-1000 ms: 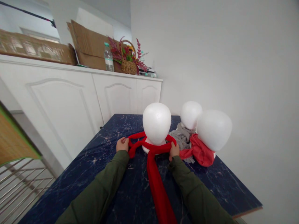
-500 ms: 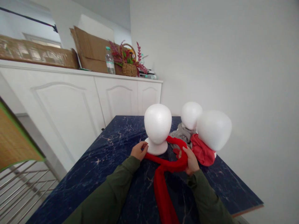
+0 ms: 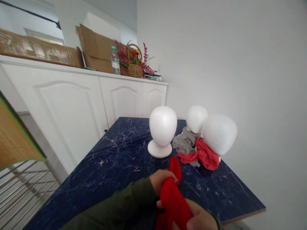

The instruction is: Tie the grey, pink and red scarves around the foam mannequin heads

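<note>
A bright red scarf is bunched between my two hands near the front of the table. My left hand is closed around its upper part, and a short end sticks up past the fingers. Lower down, my right hand grips the scarf too, partly cut off by the bottom edge of the view. Beyond them stands a white foam mannequin head on a round base, its neck bare and apart from the scarf.
Two more white mannequin heads, one behind and one nearer, stand at the right. Grey cloth and coral-red cloth lie around their bases. A white cabinet borders the dark blue marbled table; a metal rack is at left.
The red scarf has come away from the middle mannequin head's neck and moved toward me. My left hand has left the head's base and now grips the scarf; my right hand has moved lower and nearer.
</note>
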### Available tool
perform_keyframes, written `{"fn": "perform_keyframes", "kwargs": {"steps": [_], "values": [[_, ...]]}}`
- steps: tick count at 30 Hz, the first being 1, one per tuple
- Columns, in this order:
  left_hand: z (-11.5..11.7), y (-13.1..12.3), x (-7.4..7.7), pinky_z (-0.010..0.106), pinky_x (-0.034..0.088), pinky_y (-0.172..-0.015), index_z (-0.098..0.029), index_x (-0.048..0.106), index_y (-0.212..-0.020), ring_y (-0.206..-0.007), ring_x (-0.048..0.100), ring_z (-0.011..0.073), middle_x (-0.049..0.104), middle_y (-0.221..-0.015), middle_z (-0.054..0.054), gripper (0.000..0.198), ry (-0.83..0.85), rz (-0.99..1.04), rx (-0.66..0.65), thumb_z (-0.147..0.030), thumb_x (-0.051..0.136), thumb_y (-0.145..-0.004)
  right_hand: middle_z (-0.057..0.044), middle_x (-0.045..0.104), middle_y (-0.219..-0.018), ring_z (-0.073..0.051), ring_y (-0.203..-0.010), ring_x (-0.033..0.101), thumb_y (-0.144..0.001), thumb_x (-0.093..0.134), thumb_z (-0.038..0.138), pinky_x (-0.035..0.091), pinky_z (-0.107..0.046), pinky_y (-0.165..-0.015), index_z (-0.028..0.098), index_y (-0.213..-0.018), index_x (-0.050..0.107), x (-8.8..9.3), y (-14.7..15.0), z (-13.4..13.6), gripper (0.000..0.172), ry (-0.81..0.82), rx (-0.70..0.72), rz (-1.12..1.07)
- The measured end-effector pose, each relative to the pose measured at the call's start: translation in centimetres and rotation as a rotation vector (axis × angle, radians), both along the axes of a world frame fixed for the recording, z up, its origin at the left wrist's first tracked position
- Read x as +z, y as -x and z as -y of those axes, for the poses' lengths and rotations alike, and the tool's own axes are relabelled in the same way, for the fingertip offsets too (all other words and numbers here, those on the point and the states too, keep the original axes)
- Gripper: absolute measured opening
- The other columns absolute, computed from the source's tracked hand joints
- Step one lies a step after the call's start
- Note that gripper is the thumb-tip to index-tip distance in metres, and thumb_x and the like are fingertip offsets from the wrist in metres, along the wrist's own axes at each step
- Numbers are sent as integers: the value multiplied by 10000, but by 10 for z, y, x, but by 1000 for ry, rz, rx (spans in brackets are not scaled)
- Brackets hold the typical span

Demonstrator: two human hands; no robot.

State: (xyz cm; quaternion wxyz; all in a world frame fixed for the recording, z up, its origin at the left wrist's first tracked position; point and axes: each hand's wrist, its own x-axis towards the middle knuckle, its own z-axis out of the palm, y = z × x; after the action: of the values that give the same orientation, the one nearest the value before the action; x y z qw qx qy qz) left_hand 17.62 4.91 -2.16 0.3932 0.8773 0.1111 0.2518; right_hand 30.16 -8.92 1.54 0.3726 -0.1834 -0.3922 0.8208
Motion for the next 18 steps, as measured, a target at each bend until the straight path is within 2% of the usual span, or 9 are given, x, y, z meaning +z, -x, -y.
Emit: {"fn": "perform_keyframes", "kwargs": {"steps": [2,4,6,9,12,14,16,18], "values": [[-13,21,17,275,467,-723,-167,578,-815,-784,598,167,647,-837,50,141,57,128,243,-210,497,-708,30,503,-539,-16,-383,371,-572,694,304,238,-150,-393,74,-1140,455,4,0,1,658,-7,90,-31],[-34,48,35,301,468,-726,-148,552,-816,-798,590,177,631,-888,72,144,69,256,464,-212,470,-716,32,506,-543,-12,-384,377,-571,700,300,247,-146,-397,77,-1142,452,0,4,-1,662,-11,118,10],[-63,75,50,322,455,-772,-148,551,-833,-851,573,185,605,-973,75,176,-35,310,650,-234,452,-714,18,526,-569,-29,-426,420,-575,695,285,276,-147,-416,90,-1130,452,-8,14,-8,637,-42,84,91],[-118,107,71,360,412,-853,-134,554,-865,-936,532,207,574,-1030,94,242,-234,256,918,-276,410,-733,4,550,-644,-69,-480,479,-611,657,282,336,-173,-442,153,-1168,388,-20,40,-27,632,-116,-9,195],[-174,123,89,371,355,-914,-80,525,-970,-1013,476,215,500,-1135,141,294,-310,156,1037,-209,402,-735,-26,565,-831,-105,-575,529,-687,565,251,423,-244,-521,230,-1247,290,-26,69,-55,624,-297,-204,360],[-202,123,94,342,305,-958,-60,511,-1011,-1088,422,203,443,-1206,150,321,-359,53,1042,-126,426,-709,-65,513,-1069,-155,-846,538,-708,516,202,431,-328,-748,243,-1283,250,-27,84,-77,635,-506,-412,525],[-217,116,88,341,287,-970,-63,487,-1061,-1145,374,195,407,-1246,148,357,-387,-45,1024,-89,439,-708,-76,395,-1242,-186,-1109,393,-695,516,178,289,-359,-949,220,-1302,232,-30,93,-97,671,-700,-534,670],[-218,107,69,370,333,-931,-80,463,-1099,-1143,388,207,410,-1245,150,375,-403,-142,1023,-117,461,-725,-88,349,-1287,-200,-1169,330,-685,533,204,238,-355,-985,188,-1289,280,-37,94,-112,655,-807,-499,778]]}}
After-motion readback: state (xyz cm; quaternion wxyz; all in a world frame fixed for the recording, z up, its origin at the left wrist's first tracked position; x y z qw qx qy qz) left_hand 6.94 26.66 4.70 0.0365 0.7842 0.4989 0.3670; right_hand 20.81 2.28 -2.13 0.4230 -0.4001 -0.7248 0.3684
